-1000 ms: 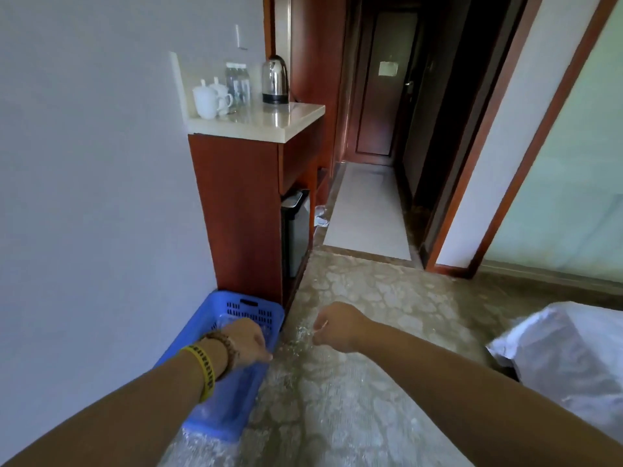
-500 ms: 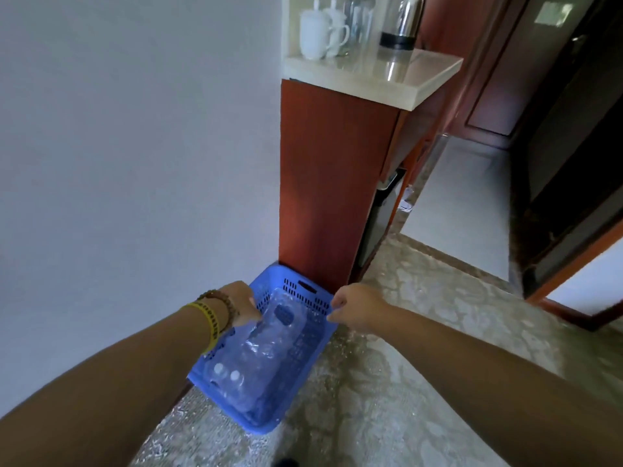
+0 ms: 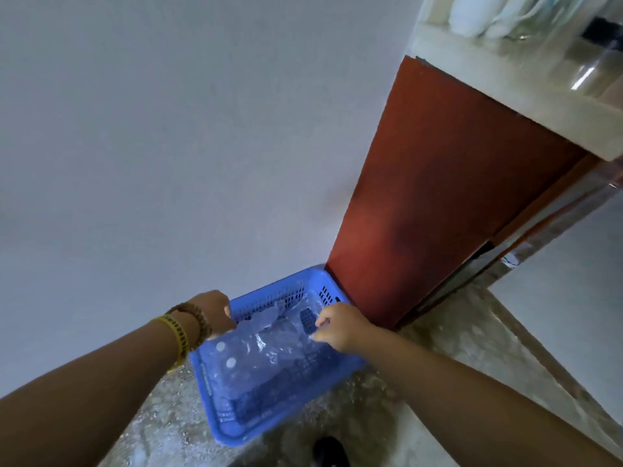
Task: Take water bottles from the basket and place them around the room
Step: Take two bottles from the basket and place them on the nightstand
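Head view: looking down at the blue basket [image 3: 290, 412] on the floor beside the cabinet [image 3: 421, 210].
Change: both hands, above it a second ago, are now inside.
Left hand [image 3: 212, 313]: pinching plastic wrap.
Right hand [image 3: 340, 326]: pinching wrap too.
Water bottles [image 3: 249, 362]: wrapped, in basket.
Meaning: unwrapping likely precedes taking any.

Red-brown wooden cabinet [image 3: 435, 203] against a plain white wall [image 3: 168, 129], pale stone countertop [image 3: 526, 96], speckled marble floor [image 3: 438, 348]
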